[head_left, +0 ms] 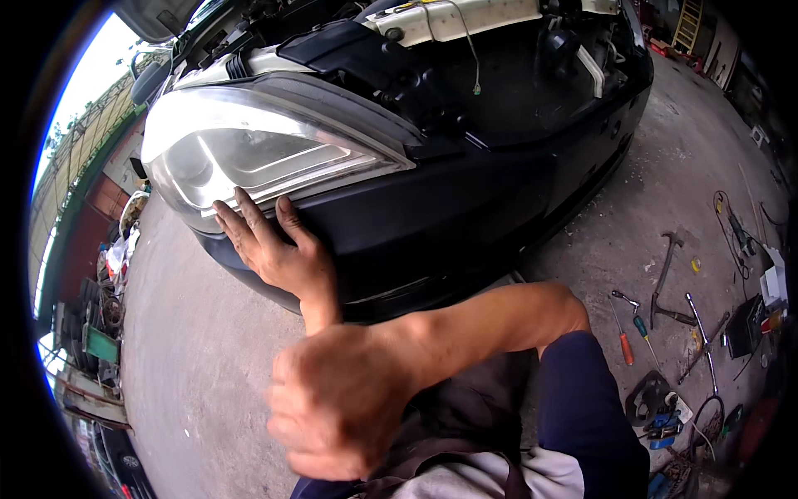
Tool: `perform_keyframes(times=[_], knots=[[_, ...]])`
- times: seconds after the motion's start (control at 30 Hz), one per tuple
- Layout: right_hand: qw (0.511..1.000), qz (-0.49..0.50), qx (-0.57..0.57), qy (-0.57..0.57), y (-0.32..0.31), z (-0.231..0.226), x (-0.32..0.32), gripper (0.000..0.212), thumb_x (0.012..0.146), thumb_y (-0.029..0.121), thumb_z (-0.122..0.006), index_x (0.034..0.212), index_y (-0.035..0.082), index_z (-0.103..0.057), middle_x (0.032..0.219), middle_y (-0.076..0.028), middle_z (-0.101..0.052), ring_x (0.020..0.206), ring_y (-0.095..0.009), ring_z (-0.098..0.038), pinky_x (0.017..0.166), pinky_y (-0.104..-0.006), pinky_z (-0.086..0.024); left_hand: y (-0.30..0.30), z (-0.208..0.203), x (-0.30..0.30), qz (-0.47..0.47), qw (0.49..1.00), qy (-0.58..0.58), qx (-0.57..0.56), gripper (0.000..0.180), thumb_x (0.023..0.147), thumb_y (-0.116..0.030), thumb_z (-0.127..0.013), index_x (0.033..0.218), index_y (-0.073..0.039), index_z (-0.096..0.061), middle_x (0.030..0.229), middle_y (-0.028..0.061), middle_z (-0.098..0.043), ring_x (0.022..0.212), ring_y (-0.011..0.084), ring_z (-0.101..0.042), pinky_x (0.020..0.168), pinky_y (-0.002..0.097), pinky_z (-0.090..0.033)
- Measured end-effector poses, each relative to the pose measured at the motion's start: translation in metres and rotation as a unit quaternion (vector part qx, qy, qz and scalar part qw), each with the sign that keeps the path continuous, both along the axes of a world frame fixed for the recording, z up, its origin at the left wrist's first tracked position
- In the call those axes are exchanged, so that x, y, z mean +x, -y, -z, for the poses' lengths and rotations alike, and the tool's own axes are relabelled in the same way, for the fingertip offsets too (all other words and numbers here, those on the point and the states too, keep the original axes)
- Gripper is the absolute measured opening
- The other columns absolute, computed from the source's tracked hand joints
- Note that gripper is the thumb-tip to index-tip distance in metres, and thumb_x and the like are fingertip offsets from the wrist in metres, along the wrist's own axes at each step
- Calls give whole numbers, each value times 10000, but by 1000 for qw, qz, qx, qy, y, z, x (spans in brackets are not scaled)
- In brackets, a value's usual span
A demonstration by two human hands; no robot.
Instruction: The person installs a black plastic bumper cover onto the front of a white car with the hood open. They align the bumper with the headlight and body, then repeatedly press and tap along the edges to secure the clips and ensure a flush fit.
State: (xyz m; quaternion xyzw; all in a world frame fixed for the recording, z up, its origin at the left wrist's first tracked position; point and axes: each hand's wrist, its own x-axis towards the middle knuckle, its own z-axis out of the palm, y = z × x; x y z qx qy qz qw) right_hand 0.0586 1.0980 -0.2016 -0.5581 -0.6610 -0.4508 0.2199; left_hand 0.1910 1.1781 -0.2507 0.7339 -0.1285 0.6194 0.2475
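Observation:
My left hand [287, 254] lies against the black front bumper [440, 208] of a car, fingers spread and fingertips at the lower edge of the headlight [258, 150]. The headlight has a clear lens and a pointed inner end. Nearer to me, my right hand [332, 407] is closed in a fist, slightly blurred, in front of my left forearm. Its palm side is hidden, so I cannot make out whether it grips anything. The right forearm reaches across from the right, out of a dark blue sleeve [582, 399].
Tools lie on the concrete floor at the right: a hammer [665, 270], a red-handled screwdriver [625, 345], a green-handled screwdriver [640, 324] and a cross wrench [706, 341]. The car's front is open, showing a pale crossbar [465, 21]. Clutter lines the left wall.

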Motion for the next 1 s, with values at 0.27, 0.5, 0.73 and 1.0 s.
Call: perform_keyframes(times=[0.27, 0.5, 0.73, 1.0], knots=[[974, 139, 123, -127, 67, 40, 89, 343, 791, 164, -687, 548, 75, -463, 528, -58, -456, 460, -250, -527, 435, -353, -419, 1, 0, -8, -13, 1000, -5, 5, 471, 968, -280, -613, 1388, -74, -556, 1479, 199, -462, 1363, 361, -450, 1074, 457, -396], [818, 348, 445, -107, 106, 106, 36, 267, 875, 68, -639, 666, 28, -479, 626, -92, -437, 514, -238, -458, 493, -339, -381, 7, -4, 0, -35, 999, 11, 20, 460, 996, -309, -568, 1373, -45, -561, 1493, 197, -446, 1378, 358, -430, 1098, 441, -362], [549, 467, 670, -181, 175, 185, 17, 187, 997, 121, -528, 854, 0, -525, 787, -77, -507, 667, -192, -476, 614, -330, -403, 6, -4, 1, -31, 999, 8, 17, 460, 995, -294, -573, 1372, -31, -559, 1492, 197, -448, 1381, 356, -426, 1100, 441, -361], [602, 646, 458, -101, 195, 72, 70, 53, 848, 159, -631, 849, 110, -609, 909, -32, -577, 863, -249, -522, 795, -397, -367, 2, -1, 4, -14, 1000, 10, 16, 458, 999, -304, -561, 1400, -83, -549, 1494, 175, -453, 1382, 340, -431, 1115, 444, -364]])
